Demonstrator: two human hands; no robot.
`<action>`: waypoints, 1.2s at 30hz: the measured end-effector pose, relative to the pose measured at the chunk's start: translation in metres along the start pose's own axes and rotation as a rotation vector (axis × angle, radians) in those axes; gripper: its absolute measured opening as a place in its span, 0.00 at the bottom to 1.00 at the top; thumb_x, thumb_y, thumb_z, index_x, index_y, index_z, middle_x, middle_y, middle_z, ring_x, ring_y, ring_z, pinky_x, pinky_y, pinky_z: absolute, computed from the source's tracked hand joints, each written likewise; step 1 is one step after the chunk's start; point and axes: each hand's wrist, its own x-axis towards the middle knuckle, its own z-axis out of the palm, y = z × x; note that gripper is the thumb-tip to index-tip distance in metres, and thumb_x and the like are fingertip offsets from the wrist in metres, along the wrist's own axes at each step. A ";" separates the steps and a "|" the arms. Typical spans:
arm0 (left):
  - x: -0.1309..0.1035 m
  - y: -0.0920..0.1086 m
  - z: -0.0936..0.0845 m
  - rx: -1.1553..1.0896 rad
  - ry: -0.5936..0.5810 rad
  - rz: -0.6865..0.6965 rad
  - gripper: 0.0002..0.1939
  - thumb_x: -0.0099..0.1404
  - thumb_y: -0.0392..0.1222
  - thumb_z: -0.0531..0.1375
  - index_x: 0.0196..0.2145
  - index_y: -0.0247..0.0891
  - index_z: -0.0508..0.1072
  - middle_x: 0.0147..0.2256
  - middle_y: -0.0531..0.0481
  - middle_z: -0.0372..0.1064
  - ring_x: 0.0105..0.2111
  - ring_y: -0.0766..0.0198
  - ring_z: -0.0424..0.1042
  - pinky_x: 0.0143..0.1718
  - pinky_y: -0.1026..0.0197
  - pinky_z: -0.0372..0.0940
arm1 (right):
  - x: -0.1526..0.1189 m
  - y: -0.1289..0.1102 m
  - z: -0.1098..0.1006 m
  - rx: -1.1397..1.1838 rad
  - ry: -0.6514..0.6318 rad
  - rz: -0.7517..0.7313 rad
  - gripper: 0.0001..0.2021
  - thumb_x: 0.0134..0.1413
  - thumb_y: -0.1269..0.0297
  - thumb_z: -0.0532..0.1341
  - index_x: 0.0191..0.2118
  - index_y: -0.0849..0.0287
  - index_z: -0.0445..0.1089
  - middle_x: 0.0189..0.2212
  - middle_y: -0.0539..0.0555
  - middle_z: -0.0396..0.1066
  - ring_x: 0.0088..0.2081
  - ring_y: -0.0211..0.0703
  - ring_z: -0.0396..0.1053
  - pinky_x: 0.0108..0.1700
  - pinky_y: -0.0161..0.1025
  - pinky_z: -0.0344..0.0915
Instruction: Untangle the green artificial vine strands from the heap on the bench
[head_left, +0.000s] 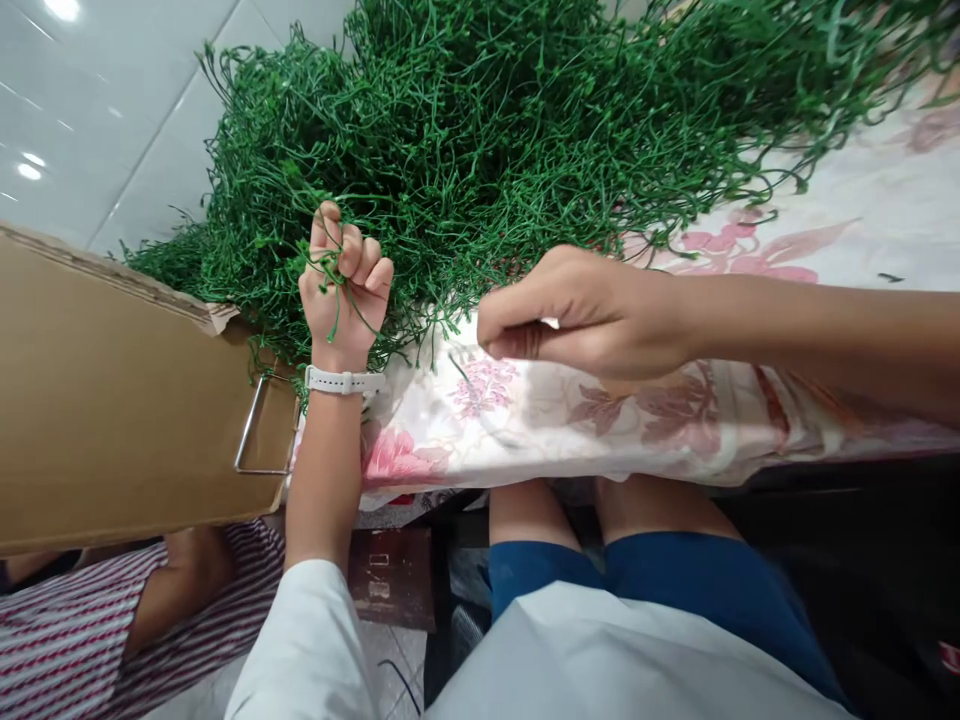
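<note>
My left hand [347, 275], palm up with a white band [345, 381] at the wrist, has its fingers curled around a few thin green stems [330, 268] with small knobbed tips. They look like plastic stems of artificial plants. Behind it rises a large tangled pile of the same green stems [480, 130]. To the right, my right hand [577, 315] hovers over the cloth with thumb and forefinger pressed together. Whatever may be in that pinch is hidden. A thin, blurred green strand [459, 368] shows just left of its fingertips.
A floral tablecloth [540, 420] covers the table under both hands. On the left stands a cardboard box [135, 400], with a bent metal wire handle [251, 425] at its edge. Beyond the box sits a person in a striped garment [67, 640]. White tiles [142, 110] line the wall.
</note>
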 end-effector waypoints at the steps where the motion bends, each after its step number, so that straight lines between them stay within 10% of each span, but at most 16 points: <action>1: 0.001 0.001 -0.002 0.026 -0.006 0.001 0.07 0.73 0.36 0.59 0.36 0.44 0.73 0.20 0.60 0.49 0.17 0.71 0.48 0.19 0.71 0.53 | 0.000 0.001 -0.002 -0.014 0.063 0.027 0.11 0.70 0.75 0.58 0.32 0.62 0.65 0.25 0.44 0.59 0.28 0.29 0.53 0.33 0.32 0.53; 7: -0.010 -0.017 0.010 0.248 -0.107 -0.023 0.06 0.71 0.45 0.68 0.37 0.42 0.77 0.20 0.60 0.57 0.17 0.74 0.54 0.18 0.70 0.55 | 0.000 0.028 -0.034 -0.115 0.574 0.473 0.04 0.69 0.73 0.62 0.39 0.59 0.70 0.22 0.46 0.65 0.24 0.34 0.61 0.30 0.37 0.56; 11: -0.013 -0.025 0.012 0.281 -0.165 -0.062 0.08 0.67 0.46 0.71 0.38 0.41 0.80 0.22 0.59 0.61 0.17 0.75 0.61 0.19 0.70 0.61 | -0.005 0.047 -0.052 -0.360 0.667 0.666 0.15 0.56 0.77 0.70 0.43 0.54 0.69 0.32 0.50 0.69 0.36 0.42 0.64 0.40 0.39 0.58; 15: -0.014 -0.025 0.011 0.346 -0.174 -0.052 0.12 0.64 0.50 0.74 0.39 0.41 0.82 0.24 0.58 0.65 0.19 0.75 0.65 0.21 0.71 0.66 | -0.004 0.045 -0.047 -0.491 0.628 0.654 0.14 0.54 0.77 0.69 0.43 0.56 0.70 0.43 0.57 0.70 0.50 0.50 0.63 0.52 0.43 0.57; 18: -0.017 -0.026 0.012 0.412 -0.204 -0.050 0.14 0.64 0.52 0.74 0.41 0.42 0.82 0.25 0.57 0.65 0.20 0.75 0.67 0.22 0.71 0.68 | 0.004 0.030 -0.035 -0.251 0.589 0.570 0.03 0.66 0.72 0.62 0.40 0.58 0.71 0.40 0.56 0.72 0.44 0.44 0.66 0.49 0.42 0.59; 26: -0.024 -0.039 0.014 0.484 -0.428 -0.025 0.14 0.70 0.52 0.70 0.49 0.46 0.79 0.27 0.56 0.67 0.24 0.75 0.69 0.25 0.72 0.68 | 0.007 0.023 -0.004 0.460 0.303 0.500 0.21 0.74 0.55 0.62 0.30 0.63 0.73 0.28 0.53 0.71 0.29 0.35 0.65 0.34 0.36 0.60; 36: -0.029 -0.038 0.018 0.585 -0.395 0.071 0.15 0.70 0.51 0.70 0.50 0.44 0.80 0.25 0.58 0.66 0.22 0.74 0.68 0.25 0.70 0.65 | 0.001 0.024 0.003 0.484 0.168 0.538 0.11 0.68 0.67 0.67 0.32 0.61 0.70 0.26 0.48 0.65 0.28 0.31 0.59 0.31 0.33 0.55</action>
